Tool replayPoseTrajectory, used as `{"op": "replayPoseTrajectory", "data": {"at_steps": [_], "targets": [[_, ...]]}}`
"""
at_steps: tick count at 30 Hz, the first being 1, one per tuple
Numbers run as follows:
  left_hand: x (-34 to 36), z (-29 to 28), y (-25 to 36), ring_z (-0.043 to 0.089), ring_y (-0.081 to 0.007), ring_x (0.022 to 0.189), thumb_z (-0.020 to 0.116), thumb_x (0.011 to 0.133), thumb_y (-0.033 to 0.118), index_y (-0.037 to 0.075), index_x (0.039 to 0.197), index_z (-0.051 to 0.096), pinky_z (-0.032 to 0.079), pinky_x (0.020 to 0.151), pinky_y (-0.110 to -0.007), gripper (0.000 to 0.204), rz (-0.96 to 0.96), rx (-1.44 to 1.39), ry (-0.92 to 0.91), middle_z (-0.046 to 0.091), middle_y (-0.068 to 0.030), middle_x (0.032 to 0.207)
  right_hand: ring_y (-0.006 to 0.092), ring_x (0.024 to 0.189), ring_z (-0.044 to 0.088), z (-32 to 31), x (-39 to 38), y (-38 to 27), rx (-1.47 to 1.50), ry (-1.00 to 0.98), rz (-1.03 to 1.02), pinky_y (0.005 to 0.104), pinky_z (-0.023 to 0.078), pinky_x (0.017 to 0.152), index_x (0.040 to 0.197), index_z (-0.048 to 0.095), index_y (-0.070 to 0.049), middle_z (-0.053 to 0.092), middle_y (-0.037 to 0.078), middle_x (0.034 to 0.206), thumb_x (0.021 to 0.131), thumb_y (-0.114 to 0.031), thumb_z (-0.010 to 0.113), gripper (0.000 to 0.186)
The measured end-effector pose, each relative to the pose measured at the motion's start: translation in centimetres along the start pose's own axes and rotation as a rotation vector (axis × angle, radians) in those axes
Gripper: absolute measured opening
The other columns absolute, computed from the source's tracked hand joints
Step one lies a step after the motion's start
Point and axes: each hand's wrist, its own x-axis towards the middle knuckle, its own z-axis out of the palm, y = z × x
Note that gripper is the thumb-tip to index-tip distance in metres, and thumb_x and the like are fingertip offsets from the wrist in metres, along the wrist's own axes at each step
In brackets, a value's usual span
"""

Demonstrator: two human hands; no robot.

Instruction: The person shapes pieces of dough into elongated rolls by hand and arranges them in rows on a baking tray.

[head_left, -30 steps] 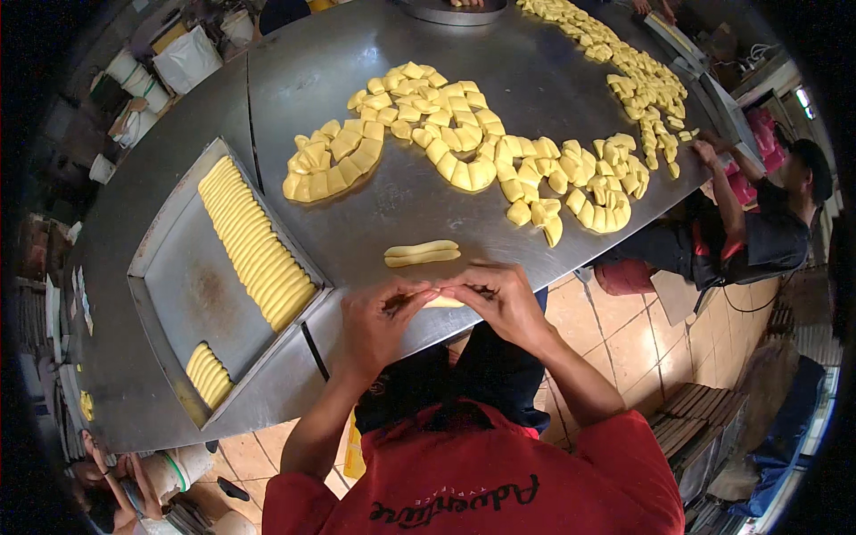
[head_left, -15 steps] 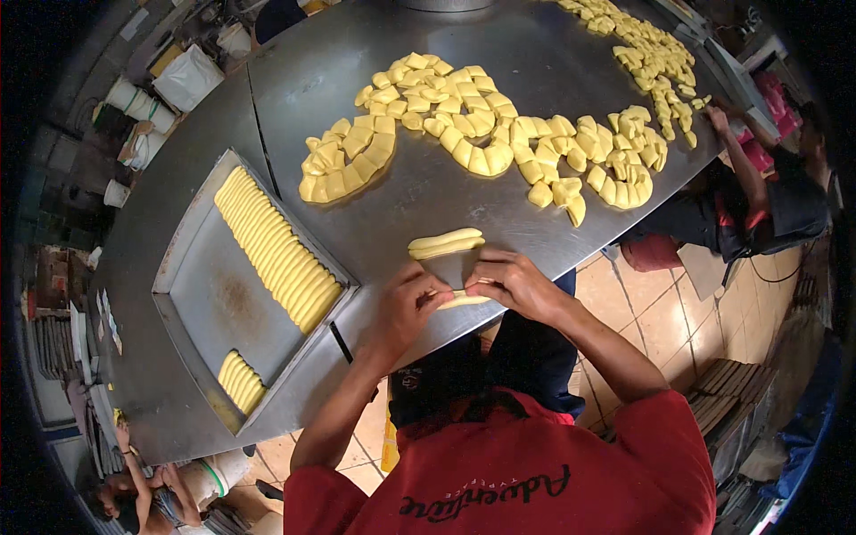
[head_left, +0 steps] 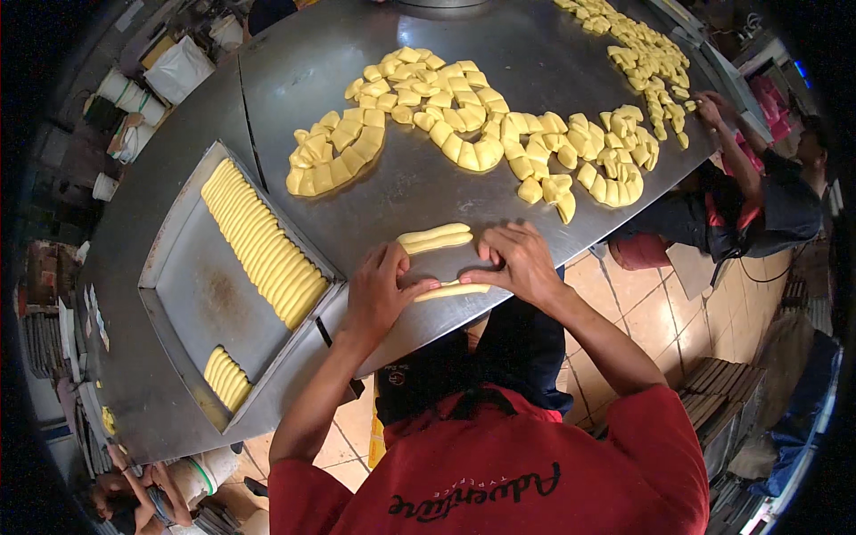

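Observation:
A thin pale-yellow dough strip (head_left: 452,292) lies near the front edge of the steel table. My left hand (head_left: 379,290) rests at its left end, thumb stretched onto the dough and fingers apart from the thumb. At the other end my right hand (head_left: 522,265) touches the strip with its thumb, the fingers lifted and bent above. Both hands are open, gripping nothing. Just beyond, two finished dough sticks (head_left: 435,239) lie side by side between my hands. To the left, a metal baking tray (head_left: 192,299) carries a long row of dough sticks (head_left: 263,245) and a shorter row (head_left: 226,378).
Cut dough pieces (head_left: 343,165) spread in a winding line across the steel table (head_left: 294,98), with more heaped at the far right (head_left: 646,58). A co-worker (head_left: 749,196) reaches onto the table's right end; another person (head_left: 134,495) is at lower left.
My fingers have opened off the dough strip, and more of it shows between my thumbs. Both hands are spread wider apart. The whole view has shifted slightly.

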Motion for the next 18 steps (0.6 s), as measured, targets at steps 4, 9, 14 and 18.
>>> {"op": "replayPoseTrajectory", "data": {"at_steps": [4, 9, 14, 18], "targets": [[-1.9, 0.7, -0.2, 0.063, -0.0202, 0.068, 0.094, 0.085, 0.028, 0.007, 0.099, 0.059, 0.054, 0.066, -0.037, 0.043, -0.132, -0.41, -0.022, 0.063, -0.0069, 0.078, 0.0312, 0.081, 0.069, 0.4, -1.9, 0.8, 0.258, -0.017, -0.004, 0.046, 0.053, 0.073, 0.088, 0.072, -0.005, 0.071, 0.01, 0.08, 0.089, -0.033, 0.086, 0.031], [-0.6, 0.4, 0.4, 0.061, -0.0201, 0.068, 0.094, 0.085, 0.024, 0.006, 0.103, 0.061, 0.053, 0.067, -0.038, 0.042, -0.313, -0.651, -0.104, 0.063, -0.0068, 0.077, 0.0324, 0.081, 0.069, 0.7, -1.6, -0.3, 0.317, 0.005, -0.002, 0.0467, 0.054, 0.073, 0.09, 0.078, -0.005, 0.071, 0.011, 0.082, 0.089, -0.028, 0.085, 0.025], [0.3, -0.1, 1.4, 0.057, -0.024, 0.073, 0.095, 0.081, 0.023, 0.006, 0.102, 0.06, 0.049, 0.07, -0.044, 0.045, -0.083, -0.075, -0.1, 0.058, -0.0073, 0.074, 0.0283, 0.073, 0.064, 0.6, -0.9, -1.3, -0.045, 0.216, 0.096, 0.0407, 0.045, 0.083, 0.085, 0.058, -0.011, 0.06, 0.007, 0.074, 0.079, -0.049, 0.091, 0.05], [-0.4, 0.4, 0.6, 0.061, -0.0215, 0.071, 0.095, 0.082, 0.025, 0.006, 0.102, 0.06, 0.052, 0.068, -0.041, 0.044, -0.043, -0.094, 0.009, 0.061, -0.0084, 0.077, 0.03, 0.072, 0.065, -0.2, -1.3, -0.6, 0.036, 0.04, 0.125, 0.0415, 0.046, 0.075, 0.082, 0.058, -0.009, 0.063, 0.008, 0.075, 0.084, -0.048, 0.087, 0.049]]}}
